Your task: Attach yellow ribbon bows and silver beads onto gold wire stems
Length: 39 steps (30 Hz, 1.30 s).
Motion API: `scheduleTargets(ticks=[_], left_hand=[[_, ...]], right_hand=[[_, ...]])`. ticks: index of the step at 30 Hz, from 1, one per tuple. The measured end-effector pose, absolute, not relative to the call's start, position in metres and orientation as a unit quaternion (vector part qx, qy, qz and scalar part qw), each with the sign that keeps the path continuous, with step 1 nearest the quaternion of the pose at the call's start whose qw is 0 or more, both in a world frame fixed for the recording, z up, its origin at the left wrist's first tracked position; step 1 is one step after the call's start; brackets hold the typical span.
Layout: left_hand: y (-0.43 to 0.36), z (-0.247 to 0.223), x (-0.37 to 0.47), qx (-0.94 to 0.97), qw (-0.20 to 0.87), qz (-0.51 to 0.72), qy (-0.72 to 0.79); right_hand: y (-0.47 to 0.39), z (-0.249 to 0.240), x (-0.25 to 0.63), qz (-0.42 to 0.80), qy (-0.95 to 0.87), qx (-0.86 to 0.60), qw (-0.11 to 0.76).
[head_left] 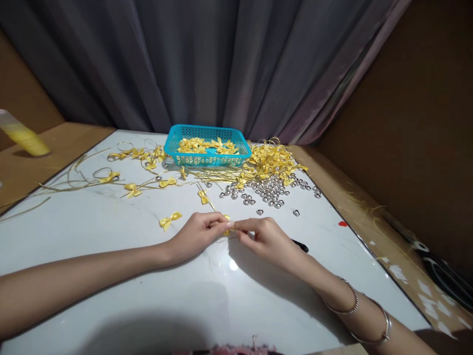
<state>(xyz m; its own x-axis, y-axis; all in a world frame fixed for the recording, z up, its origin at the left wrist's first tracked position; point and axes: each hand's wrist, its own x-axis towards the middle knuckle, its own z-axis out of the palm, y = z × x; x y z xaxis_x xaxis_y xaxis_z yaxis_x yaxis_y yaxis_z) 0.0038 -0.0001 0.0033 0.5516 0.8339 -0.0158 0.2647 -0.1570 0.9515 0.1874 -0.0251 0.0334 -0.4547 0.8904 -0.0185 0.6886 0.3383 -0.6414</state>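
Observation:
Just above the middle of the white tabletop, my left hand [201, 236] and my right hand [268, 241] meet fingertip to fingertip. Between them is a small yellow ribbon bow [226, 217], mostly covered by the fingers. My left thumb and fingers pinch it, and my right thumb and index finger close on its right side. A thin gold cord [211, 203] runs up and left from my left hand. One loose yellow bow [170, 220] lies left of my left hand, and another bow [203, 196] lies just beyond it.
A blue basket [209, 160] holding yellow bows stands at the back. Right of it are a heap of corded bows [271, 160] and scattered silver heart-shaped beads [271, 190]. A black-handled tool [301, 245] lies partly behind my right hand. Scissors [439, 271] rest at far right.

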Motion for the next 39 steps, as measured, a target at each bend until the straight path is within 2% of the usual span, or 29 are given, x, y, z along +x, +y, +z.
scheduleTargets(ticks=[10, 14, 19, 29, 33, 39], left_hand=[[0.000, 0.005, 0.004, 0.694, 0.543, 0.268, 0.390], [0.001, 0.003, 0.003, 0.692, 0.550, 0.272, 0.380], [0.000, 0.003, 0.004, 0.692, 0.548, 0.276, 0.380], [0.001, 0.006, 0.005, 0.693, 0.552, 0.277, 0.372], [-0.001, 0.003, 0.004, 0.739, 0.470, 0.280, 0.394], [-0.007, -0.011, 0.000, 0.860, 0.232, 0.325, 0.317]], right_hand=[[-0.034, 0.025, 0.186, 0.183, -0.816, -0.490, 0.247], [-0.036, 0.025, 0.185, 0.105, -0.844, -0.469, 0.239], [-0.037, 0.024, 0.184, 0.065, -0.865, -0.435, 0.242], [-0.037, 0.027, 0.185, 0.118, -0.862, -0.419, 0.259], [-0.035, 0.030, 0.186, 0.143, -0.849, -0.436, 0.262], [-0.034, 0.028, 0.186, 0.200, -0.821, -0.463, 0.267]])
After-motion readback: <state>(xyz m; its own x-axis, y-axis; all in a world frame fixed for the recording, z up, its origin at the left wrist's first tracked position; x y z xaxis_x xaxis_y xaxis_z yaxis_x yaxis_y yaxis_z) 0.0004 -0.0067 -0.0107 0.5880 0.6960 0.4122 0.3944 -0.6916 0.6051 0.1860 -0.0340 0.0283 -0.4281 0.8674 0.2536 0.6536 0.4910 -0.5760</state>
